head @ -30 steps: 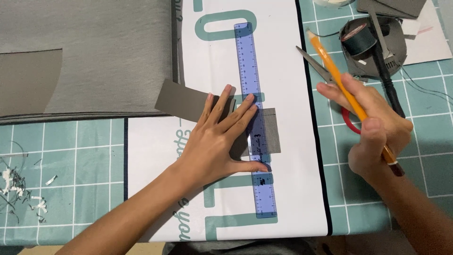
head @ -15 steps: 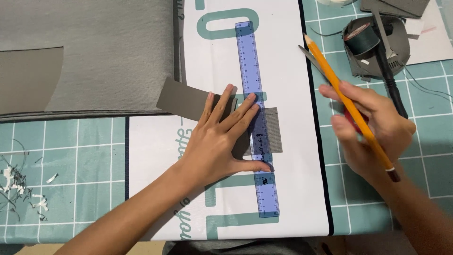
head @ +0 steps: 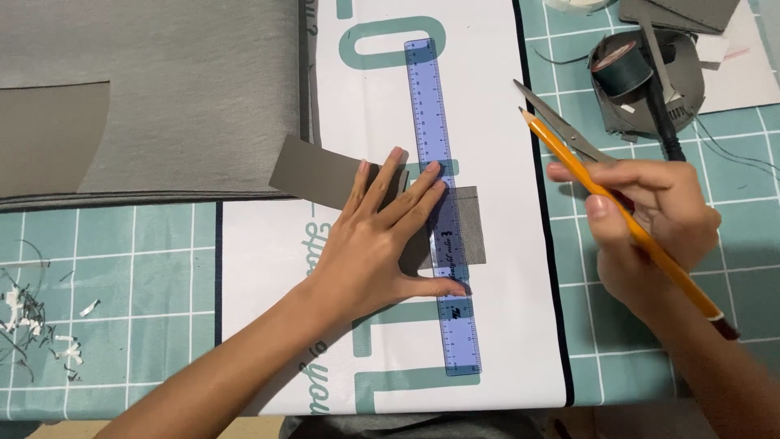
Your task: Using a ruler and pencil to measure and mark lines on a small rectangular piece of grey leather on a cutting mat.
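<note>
A left hand (head: 378, 244) is lying flat with fingers spread, pinning a blue ruler (head: 441, 203) and a grey strip (head: 325, 175) to the white sheet (head: 504, 325). Beyond the right hand's (head: 650, 228) fingertips, scissors (head: 561, 126) and a thread spool (head: 621, 69) are lying on the green mat (head: 122, 268). That hand's fingers, closed around a yellow pencil (head: 626, 223), have been turning its point up and away since a moment earlier.

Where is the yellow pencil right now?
In the head view, the yellow pencil is on the right, held in the right hand above the green cutting mat, its tip pointing up-left beside the scissors, clear of the blue ruler.
</note>
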